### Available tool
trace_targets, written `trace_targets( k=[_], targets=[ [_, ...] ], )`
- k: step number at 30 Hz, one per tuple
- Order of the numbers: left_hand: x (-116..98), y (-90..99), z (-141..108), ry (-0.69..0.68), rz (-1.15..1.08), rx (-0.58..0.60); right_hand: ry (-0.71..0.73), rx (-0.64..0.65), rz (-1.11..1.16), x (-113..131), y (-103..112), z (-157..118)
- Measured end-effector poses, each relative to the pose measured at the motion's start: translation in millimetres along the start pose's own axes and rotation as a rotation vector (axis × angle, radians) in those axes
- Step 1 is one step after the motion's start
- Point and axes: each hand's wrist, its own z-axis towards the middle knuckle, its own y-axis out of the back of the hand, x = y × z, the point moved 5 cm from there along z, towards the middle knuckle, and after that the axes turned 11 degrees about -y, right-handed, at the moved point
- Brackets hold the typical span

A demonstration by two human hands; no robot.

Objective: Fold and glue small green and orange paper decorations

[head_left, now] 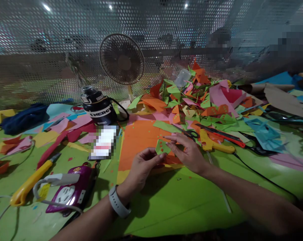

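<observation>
A small folded green paper piece [161, 146] with a row of orange-red dots stands above an orange sheet [136, 139]. My left hand [146, 164], with a grey watch band at the wrist, pinches the lower edge of this piece between thumb and fingers. On the other side, my right hand [185, 152] has its fingertips against the piece's upper right edge, with the fingers bent together. Just past the right hand lie black-handled scissors [192, 134] and a yellow glue gun [214, 144]. The inner fingers of both hands are partly hidden.
A black bottle [97, 108], a lit phone [103, 143] and a purple power strip [71, 190] stand or lie to the left, near a yellow-handled soldering-iron-like tool [32, 182]. Behind are a fan [122, 60] and a heap of dotted paper pieces [186, 97]. Cords cross the green tabletop [171, 204].
</observation>
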Motion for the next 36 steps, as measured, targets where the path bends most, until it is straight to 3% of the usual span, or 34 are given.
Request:
trace_targets(
  k=[21,36],
  targets=[
    [2.1,1.0,1.0,0.017,0.049,0.012,0.124,-0.017,-0.082,6.2,-1.2,-4.2],
    [0.8,-0.5,1.3,0.024,0.042,0.022,0.07,0.004,-0.063,2.0,-2.3,-4.7]
  ],
)
